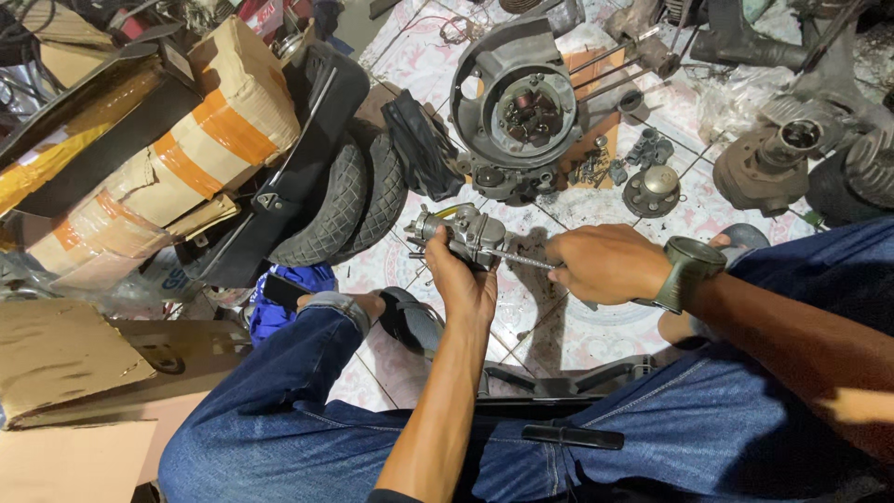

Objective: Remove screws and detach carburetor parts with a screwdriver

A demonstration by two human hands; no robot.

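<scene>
Now we steady carburetor (463, 235) in left hand (466, 279), fingers clamped round body; right hand (601, 264) fisted tight on screwdriver (526, 260), tip at carburetor, bracing keeps it from twisting.

left hand (463, 279) reaches forward, fingers curled in a grip; right hand (603, 264) fisted just beside its fingertips, wrist bent inward.

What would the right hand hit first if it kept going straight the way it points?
The right hand points left along the thin tool; it would likely meet the metal carburetor held in the left hand.
</scene>
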